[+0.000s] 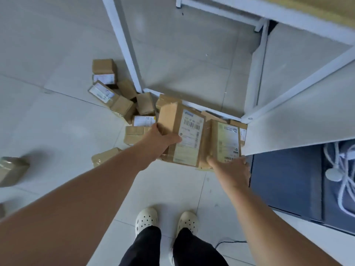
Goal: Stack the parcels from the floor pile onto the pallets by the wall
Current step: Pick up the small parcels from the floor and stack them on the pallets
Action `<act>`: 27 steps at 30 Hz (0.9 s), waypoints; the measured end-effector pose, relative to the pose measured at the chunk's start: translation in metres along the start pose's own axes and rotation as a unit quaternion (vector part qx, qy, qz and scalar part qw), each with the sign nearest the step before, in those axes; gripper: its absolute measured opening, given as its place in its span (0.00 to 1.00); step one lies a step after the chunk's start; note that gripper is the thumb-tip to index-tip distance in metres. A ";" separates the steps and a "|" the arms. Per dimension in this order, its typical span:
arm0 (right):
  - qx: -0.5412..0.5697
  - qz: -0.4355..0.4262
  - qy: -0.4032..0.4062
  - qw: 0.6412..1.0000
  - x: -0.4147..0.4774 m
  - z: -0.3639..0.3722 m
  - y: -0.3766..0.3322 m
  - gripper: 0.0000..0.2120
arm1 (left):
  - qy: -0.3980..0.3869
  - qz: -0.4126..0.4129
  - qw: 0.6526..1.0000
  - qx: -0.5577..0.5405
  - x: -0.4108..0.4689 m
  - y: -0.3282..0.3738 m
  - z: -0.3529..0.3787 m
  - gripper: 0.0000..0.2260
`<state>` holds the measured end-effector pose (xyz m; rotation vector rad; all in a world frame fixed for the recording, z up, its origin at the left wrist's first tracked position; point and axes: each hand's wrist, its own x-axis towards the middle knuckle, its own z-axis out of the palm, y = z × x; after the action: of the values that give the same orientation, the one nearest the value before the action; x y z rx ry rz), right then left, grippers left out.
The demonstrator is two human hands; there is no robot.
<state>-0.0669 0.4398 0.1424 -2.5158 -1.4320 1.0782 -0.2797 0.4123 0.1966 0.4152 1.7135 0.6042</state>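
Here, at the floor pile point(123, 104), two labelled parcels are being held side by side, long axes pointing forward: the larger parcel point(184, 131) is being gripped by the left hand point(163, 139), the smaller parcel point(224, 139) by the right hand point(230, 169).

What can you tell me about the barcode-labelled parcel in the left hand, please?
The parcel is a brown cardboard box, taped along its seams, with a white and pale shipping label bearing barcodes on its upward face. It is tilted above the floor pile, near the white frame corner. The left hand grips its left edge, thumb on the label. Its right side seems to meet a second labelled parcel held by the right hand.
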 end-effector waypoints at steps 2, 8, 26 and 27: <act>0.013 -0.045 -0.019 0.999 -0.040 -0.026 -0.035 0.50 | 0.030 0.008 0.999 -0.018 -0.051 0.020 -0.030 0.16; 0.050 -0.174 -0.087 0.980 -0.148 -0.087 -0.122 0.50 | 0.152 0.023 0.985 -0.081 -0.206 0.042 -0.098 0.21; -0.141 -0.641 -0.265 0.707 -0.457 -0.108 -0.108 0.51 | 0.497 0.030 0.769 -0.401 -0.547 -0.149 -0.086 0.23; -0.152 -0.657 -0.274 0.686 -0.475 -0.104 -0.096 0.52 | 0.511 0.023 0.752 -0.416 -0.563 -0.169 -0.078 0.25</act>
<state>-0.2314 0.1564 0.5140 -0.5120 -2.8747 1.1791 -0.2212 -0.0598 0.5503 -0.6624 2.1594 1.7552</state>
